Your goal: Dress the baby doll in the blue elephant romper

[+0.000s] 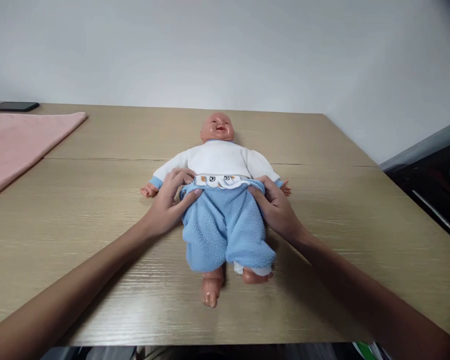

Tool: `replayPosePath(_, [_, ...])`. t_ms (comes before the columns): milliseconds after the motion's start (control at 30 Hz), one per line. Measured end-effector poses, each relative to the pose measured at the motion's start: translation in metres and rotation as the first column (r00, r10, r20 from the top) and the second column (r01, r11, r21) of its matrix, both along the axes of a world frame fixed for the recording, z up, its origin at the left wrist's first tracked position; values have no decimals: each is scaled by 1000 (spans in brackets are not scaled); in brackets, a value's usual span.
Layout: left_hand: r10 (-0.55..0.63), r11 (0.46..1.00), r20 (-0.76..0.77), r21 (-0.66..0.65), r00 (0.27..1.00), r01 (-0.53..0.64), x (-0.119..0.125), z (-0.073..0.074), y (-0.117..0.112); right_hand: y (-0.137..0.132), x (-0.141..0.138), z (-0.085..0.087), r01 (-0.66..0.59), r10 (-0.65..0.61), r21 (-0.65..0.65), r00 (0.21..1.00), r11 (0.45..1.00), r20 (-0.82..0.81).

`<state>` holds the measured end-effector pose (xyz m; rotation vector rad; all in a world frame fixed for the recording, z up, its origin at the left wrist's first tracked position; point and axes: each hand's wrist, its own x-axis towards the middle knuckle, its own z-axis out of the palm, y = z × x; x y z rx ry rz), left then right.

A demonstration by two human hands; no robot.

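A baby doll (218, 127) lies on its back, its head toward the wall and its feet toward me. It wears a white top (217, 159) with blue cuffs and fuzzy light blue pants (210, 225). My left hand (172, 200) grips the waistband on the left side, thumb in front. On the right side, my right hand (275, 205) pinches the same waistband. Between my hands a white printed band (221, 181) shows at the doll's waist. Both of the doll's bare feet stick out below the pant legs.
The doll rests on a light wooden table (116, 280) against a pale wall. A pink cloth (22, 142) lies at the left, with a dark phone (14, 106) behind it. A black object (431, 175) stands beyond the table's right edge.
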<state>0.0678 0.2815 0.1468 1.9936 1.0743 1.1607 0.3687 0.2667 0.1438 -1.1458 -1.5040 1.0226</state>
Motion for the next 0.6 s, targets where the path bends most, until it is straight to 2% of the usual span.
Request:
replayPosePath(133, [39, 989, 26, -144, 999, -35, 3, -2, 10, 16, 0, -4, -7, 7, 15, 1000, 1000, 15])
replayPosePath(267, [57, 941, 242, -336, 969, 29, 7, -7, 27, 38, -5, -6, -62, 63, -17, 998, 998, 20])
replayPosePath(333, [52, 921, 302, -384, 952, 71, 7, -10, 32, 41, -5, -5, -59, 60, -19, 998, 998, 26])
replayPosePath(500, [5, 926, 237, -368, 971, 85, 1, -7, 28, 29, 0, 5, -39, 41, -39, 998, 998, 42])
replayPosePath(600, [-3, 978, 186, -206, 983, 42, 0, -2, 23, 24, 0, 12, -26, 26, -23, 999, 999, 31])
